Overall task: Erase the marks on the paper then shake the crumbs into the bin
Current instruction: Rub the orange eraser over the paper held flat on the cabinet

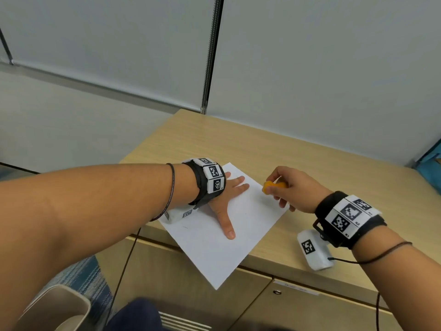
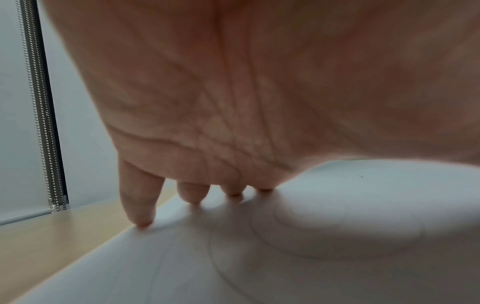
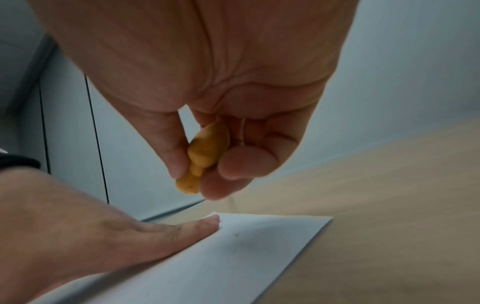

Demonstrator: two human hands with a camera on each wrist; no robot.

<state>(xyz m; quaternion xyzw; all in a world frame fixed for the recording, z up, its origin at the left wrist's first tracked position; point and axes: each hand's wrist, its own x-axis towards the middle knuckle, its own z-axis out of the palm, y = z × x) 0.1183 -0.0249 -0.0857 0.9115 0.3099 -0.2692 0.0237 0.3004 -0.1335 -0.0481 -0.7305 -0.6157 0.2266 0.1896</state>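
Note:
A white sheet of paper (image 1: 214, 244) lies at an angle on the wooden cabinet top (image 1: 274, 154), its near corner hanging past the front edge. My left hand (image 1: 226, 199) lies flat on the sheet with fingers spread, pressing it down; the fingertips (image 2: 141, 223) touch the paper (image 2: 259, 267). My right hand (image 1: 286, 189) hovers just above the sheet's right edge and pinches a small orange eraser (image 1: 272, 186) between thumb and fingers. The right wrist view shows the eraser (image 3: 205, 156) held clear of the paper (image 3: 246, 257), which carries faint marks.
A beige bin (image 1: 55, 309) stands on the floor at lower left, below the cabinet. Grey wall panels (image 1: 310, 68) rise behind the cabinet top. A blue object (image 1: 429, 163) shows at the far right edge. Cabinet doors (image 1: 298, 311) lie below the front edge.

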